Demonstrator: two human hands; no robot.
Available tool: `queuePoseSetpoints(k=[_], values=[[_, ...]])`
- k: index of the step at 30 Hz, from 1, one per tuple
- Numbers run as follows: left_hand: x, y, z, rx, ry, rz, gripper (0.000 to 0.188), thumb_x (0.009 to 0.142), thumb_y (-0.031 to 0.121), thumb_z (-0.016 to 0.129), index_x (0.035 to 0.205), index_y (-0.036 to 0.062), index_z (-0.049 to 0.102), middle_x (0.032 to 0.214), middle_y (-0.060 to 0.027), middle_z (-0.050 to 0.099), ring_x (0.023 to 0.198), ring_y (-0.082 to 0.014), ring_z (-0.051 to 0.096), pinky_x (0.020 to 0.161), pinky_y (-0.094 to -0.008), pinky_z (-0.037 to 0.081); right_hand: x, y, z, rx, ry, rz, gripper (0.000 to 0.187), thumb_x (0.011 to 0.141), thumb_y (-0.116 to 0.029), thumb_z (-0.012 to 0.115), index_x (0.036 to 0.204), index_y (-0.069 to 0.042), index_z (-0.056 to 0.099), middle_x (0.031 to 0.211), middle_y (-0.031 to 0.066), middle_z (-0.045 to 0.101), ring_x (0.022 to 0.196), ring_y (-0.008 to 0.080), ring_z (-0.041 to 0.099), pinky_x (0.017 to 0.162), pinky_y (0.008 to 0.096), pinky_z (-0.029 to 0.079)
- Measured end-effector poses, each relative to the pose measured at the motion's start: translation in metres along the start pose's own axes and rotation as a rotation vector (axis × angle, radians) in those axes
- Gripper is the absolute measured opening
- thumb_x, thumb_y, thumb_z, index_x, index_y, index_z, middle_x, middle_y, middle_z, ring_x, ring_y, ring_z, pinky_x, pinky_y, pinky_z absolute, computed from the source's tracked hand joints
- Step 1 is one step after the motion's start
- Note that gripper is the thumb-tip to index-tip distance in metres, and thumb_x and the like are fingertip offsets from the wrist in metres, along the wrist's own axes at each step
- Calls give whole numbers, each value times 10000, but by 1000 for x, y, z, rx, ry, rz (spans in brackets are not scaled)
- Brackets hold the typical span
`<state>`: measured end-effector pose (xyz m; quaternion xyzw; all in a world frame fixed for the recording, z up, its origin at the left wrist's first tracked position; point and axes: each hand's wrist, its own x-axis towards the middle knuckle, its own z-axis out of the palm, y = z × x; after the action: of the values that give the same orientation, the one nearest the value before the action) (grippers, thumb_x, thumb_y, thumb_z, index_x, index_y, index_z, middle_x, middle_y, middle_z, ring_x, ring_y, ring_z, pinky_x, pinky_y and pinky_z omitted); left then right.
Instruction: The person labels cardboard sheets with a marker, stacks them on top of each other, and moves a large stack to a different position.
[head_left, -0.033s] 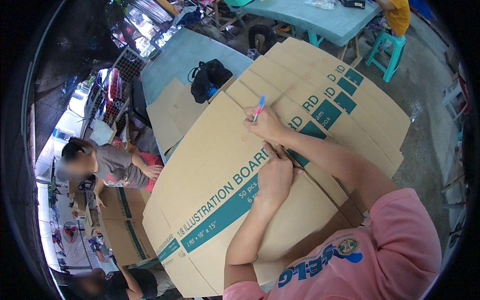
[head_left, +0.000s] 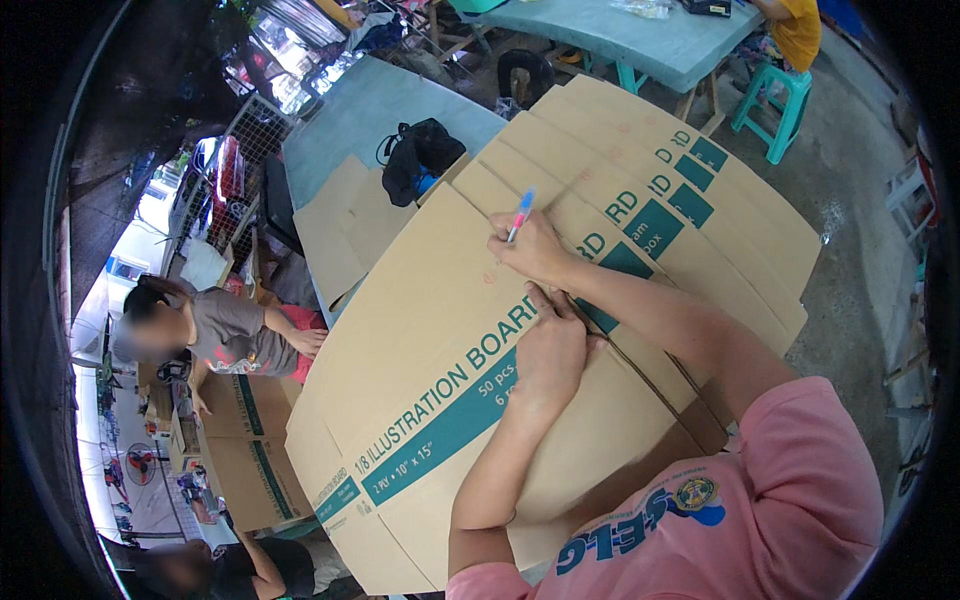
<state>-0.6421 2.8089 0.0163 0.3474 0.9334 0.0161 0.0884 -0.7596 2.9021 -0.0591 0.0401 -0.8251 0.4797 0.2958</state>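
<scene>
Gripping a slim pen [head_left: 520,216] with a blue upper end, the right hand [head_left: 536,247] sits just above the middle of the frame, its fingers curled closely round the barrel; the pen leans slightly, and its lower tip is hidden by the hand. Below it, the left hand [head_left: 552,350] rests on the large brown cardboard sheet [head_left: 410,320], two fingers stretched toward the right wrist and the others bent; whether it pinches an edge I cannot tell. The sheet spreads across the centre of the frame, printed with green lettering and a green band, and more cardboard layers [head_left: 740,230] lie stepped at upper right. A pale blue-green table [head_left: 340,125] at upper left bears a black bag [head_left: 425,150]. At left, a person in a grey shirt [head_left: 240,335] has one hand by a folded cardboard piece [head_left: 225,420]. A green stool [head_left: 778,105] stands at upper right.
</scene>
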Motion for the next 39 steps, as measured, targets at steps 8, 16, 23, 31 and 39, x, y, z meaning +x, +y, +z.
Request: queuePoseSetpoints(k=[8, 16, 23, 31, 39], values=[[1, 0, 1, -9, -18, -6, 969, 752, 444, 702, 1324, -208, 268, 1256, -484, 358, 809, -412, 673, 601, -381, 573, 0, -4, 0, 26, 43, 12, 219, 739, -93, 614, 628, -26, 437, 523, 132, 421, 464, 278, 438, 473, 405, 356], [0, 2, -2, 16, -59, -20, 923, 768, 431, 687, 1330, -195, 304, 1293, -482, 315, 888, -381, 673, 638, -341, 573, 1, -5, -1, 16, 75, 16, 212, 728, -78, 624, 639, -29, 439, 534, 140, 460, 485, 314, 483, 479, 410, 373], [1, 4, -7, -2, -76, -30, 927, 764, 434, 687, 1329, -195, 305, 1283, -491, 315, 885, -385, 673, 630, -342, 574, 0, -8, -7, 39, 83, 14, 247, 730, -67, 617, 624, -23, 399, 511, 129, 412, 455, 282, 428, 468, 408, 353], [-4, 1, -3, -23, -47, -27, 945, 765, 404, 695, 1321, -224, 260, 1273, -493, 322, 867, -398, 671, 644, -364, 575, -11, -10, -10, 49, -16, 84, 202, 749, -199, 605, 672, -54, 486, 543, 154, 515, 542, 372, 558, 515, 476, 431], [-3, -1, 0, -23, 0, -9, 948, 773, 429, 683, 1310, -231, 264, 1244, -484, 366, 813, -396, 676, 603, -369, 574, -10, -9, -9, 16, -32, 26, 188, 743, -179, 604, 669, -55, 483, 547, 158, 519, 538, 385, 551, 513, 480, 430]])
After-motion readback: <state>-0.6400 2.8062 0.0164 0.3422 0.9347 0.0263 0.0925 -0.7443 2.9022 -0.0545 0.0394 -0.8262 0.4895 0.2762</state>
